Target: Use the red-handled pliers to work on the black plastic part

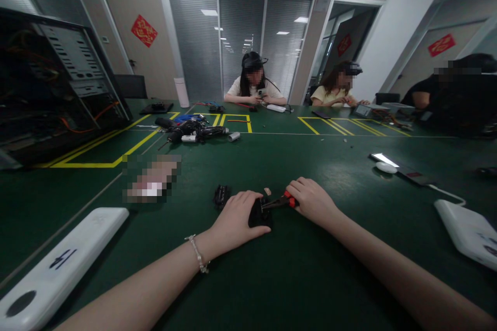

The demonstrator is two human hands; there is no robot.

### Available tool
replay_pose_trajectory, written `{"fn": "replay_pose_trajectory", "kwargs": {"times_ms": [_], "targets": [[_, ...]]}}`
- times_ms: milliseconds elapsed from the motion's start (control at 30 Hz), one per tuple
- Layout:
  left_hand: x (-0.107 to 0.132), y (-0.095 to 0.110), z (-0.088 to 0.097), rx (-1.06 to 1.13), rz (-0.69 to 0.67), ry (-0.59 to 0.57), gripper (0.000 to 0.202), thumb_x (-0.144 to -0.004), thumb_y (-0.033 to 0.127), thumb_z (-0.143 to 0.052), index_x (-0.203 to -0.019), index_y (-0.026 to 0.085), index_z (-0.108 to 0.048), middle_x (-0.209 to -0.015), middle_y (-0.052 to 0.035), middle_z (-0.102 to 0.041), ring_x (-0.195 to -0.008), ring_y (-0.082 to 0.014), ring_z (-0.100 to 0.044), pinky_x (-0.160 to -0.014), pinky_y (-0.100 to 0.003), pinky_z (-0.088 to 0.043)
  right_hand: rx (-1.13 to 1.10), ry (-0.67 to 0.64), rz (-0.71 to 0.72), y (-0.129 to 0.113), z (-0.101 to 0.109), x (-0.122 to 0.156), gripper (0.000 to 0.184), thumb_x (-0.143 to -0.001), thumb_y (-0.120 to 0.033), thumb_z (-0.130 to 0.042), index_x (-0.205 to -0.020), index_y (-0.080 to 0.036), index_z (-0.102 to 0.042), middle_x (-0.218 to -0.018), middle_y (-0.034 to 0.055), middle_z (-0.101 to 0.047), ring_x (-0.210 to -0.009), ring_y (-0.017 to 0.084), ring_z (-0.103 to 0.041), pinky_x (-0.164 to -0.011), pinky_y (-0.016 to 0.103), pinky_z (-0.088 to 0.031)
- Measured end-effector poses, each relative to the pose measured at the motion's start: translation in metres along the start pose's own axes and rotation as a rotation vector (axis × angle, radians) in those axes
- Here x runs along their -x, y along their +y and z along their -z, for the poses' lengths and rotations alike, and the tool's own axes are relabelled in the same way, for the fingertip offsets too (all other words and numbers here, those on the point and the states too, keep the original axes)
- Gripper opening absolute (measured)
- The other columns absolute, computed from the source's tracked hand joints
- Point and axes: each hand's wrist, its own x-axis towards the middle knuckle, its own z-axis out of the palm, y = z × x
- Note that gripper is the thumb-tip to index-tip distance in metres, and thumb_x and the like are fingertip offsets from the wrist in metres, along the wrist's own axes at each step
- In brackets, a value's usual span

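So, the left hand [236,215] grips a partly hidden black part [257,216], the right hand [313,200] pliers [280,202].

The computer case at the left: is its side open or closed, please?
Open: the computer case has no cover on its facing side, so orange cables show inside.

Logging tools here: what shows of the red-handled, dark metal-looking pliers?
The red-handled, dark metal-looking pliers narrow to a slender nose pointing left above the green tabletop. The right hand grips the handles, partly hiding them. The tips reach a small black part held by the left hand; whether they clamp it is unclear.
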Motion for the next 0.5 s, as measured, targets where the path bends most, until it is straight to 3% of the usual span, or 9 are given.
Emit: {"fn": "replay_pose_trajectory", "kwargs": {"times_ms": [500], "targets": [[-0.0019, -0.0016, -0.0004, 0.004, 0.001, -0.018, 0.060, -0.063, 0.050, -0.063, -0.113, 0.023, -0.042, -0.114, -0.0057, -0.048, -0.106, -0.0270, -0.044, -0.088, -0.044, -0.036, 0.014, 0.006, 0.000, -0.0013, 0.0005, -0.0003, 0.022, -0.063, -0.015, -0.056, -0.085, -0.016, -0.055, -0.085, 0.0056, -0.056, -0.077, 0.018, -0.046, -0.067, 0.029, -0.035]]}}
